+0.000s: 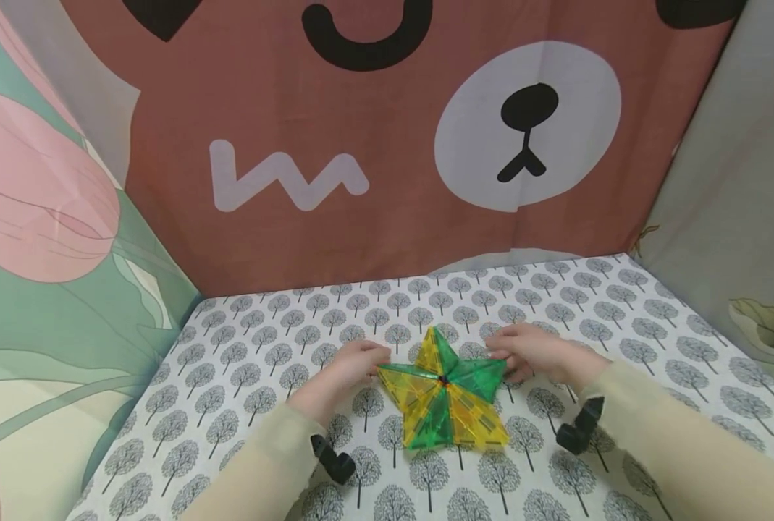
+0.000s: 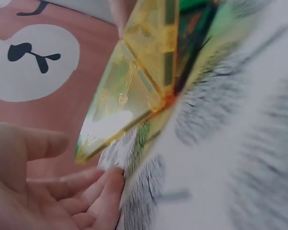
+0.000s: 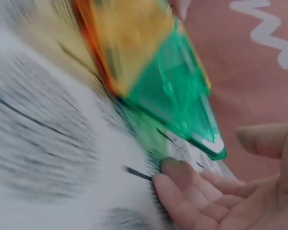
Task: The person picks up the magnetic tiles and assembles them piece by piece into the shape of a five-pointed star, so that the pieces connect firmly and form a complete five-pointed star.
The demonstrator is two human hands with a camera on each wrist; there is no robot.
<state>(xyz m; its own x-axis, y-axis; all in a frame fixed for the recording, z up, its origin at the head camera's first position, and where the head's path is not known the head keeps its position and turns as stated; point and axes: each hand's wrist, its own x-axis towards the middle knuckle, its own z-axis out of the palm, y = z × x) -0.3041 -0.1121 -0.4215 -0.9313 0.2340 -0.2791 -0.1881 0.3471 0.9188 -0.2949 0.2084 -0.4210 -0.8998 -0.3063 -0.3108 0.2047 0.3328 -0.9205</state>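
A star of translucent yellow and green magnetic tiles (image 1: 428, 409) lies on the tree-print cloth in the head view, its middle raised. At its left point is my left hand (image 1: 359, 359); at its right point is my right hand (image 1: 528, 352). In the left wrist view the star's yellow tip (image 2: 110, 112) lies between the thumb and loosely bent fingers of the left hand (image 2: 53, 187), with a gap to the thumb. The right wrist view has the green tip (image 3: 182, 96) likewise between thumb and fingers of the right hand (image 3: 230, 191), apart from the thumb.
White cloth with grey trees (image 1: 263, 336) covers the table. Behind it hangs a reddish-brown curtain (image 1: 282, 246) with a cartoon bear. A floral curtain (image 1: 41, 188) stands on the left and a pale one (image 1: 738, 174) on the right. Black wrist mounts (image 1: 331, 460) sit on both sleeves.
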